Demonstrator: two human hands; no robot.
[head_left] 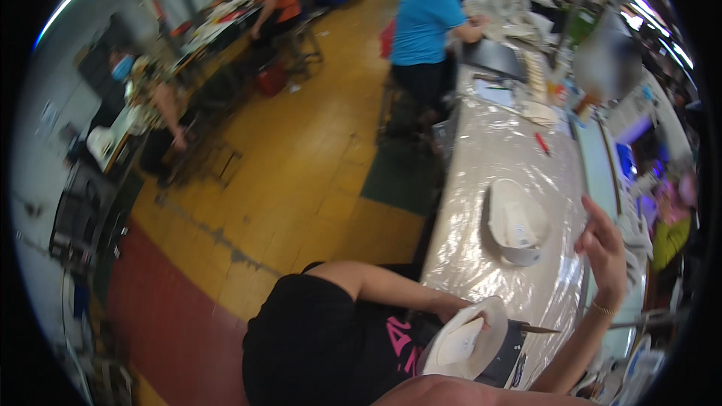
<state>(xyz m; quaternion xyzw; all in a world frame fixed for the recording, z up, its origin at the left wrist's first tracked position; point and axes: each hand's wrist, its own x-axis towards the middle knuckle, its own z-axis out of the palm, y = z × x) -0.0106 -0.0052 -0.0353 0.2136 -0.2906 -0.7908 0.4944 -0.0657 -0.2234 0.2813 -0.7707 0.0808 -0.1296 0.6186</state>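
My left hand [456,307] grips a white cap-shaped piece [453,340] by its rim, close to my body. Its hollow side, with a white label inside, faces up; most of the fingers are hidden by it. My right hand [602,244] is raised over the table's right side, index finger stretched out, the others loosely bent, with nothing in it. A second white cap-shaped piece [516,216] lies on the table, left of that hand. Beside the held piece sits a dark grey object [502,353], with a thin pointed tool [540,329] sticking out to its right.
Shiny clear plastic covers the long table [481,150]. A red pen-like item [542,144], a dark flat tray [492,58] and piled pale pieces lie farther along. A person in blue [425,22] works at its left side. Others sit by the left wall; stools [218,162] stand there.
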